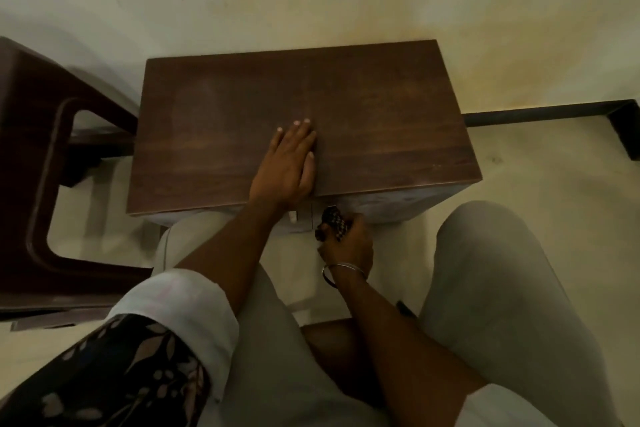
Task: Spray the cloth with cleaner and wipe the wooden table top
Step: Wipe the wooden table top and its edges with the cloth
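At the far left stands a dark plastic chair (41,156), just beside the small wooden tabletop (381,121). The left hand (287,159) lies flat on the tabletop near its front edge, palm down, fingers straight and close together. To its right and lower, below that front edge, the right hand (348,244) is curled tight around a dark checked bundle that I take to be the cloth (333,225), bunched up and clear of the wood. No cleaner bottle shows, so I cannot tell whether the cloth is sprayed. The step in hand looks like bringing the cloth up to wipe. To do it well, open the bundle into a flat pad, shift the left hand off the wood, and stroke with overlapping passes along the grain, from the chair side across to the right edge.
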